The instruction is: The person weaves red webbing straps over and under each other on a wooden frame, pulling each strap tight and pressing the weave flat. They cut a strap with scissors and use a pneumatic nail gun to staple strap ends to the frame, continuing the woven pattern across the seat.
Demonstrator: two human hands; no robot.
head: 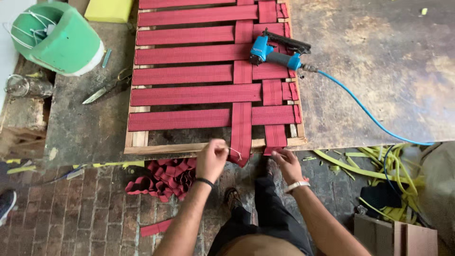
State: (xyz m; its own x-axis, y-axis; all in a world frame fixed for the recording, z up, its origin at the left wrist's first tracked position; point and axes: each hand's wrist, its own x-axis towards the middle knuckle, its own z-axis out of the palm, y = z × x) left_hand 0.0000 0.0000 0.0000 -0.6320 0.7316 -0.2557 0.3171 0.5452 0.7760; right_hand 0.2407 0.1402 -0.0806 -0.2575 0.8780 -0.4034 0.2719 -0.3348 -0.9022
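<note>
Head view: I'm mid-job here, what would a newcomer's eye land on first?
The red webbing, woven in bands over the wooden frame on the table, fills the centre. A blue staple gun lies on it at the upper right, its hose trailing right. At the near edge, the left hand and right hand work the strap ends.

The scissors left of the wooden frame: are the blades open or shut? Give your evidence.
Shut. The scissors lie flat on the dark table, blades together forming one point toward the lower left, with no gap showing between them.
</note>
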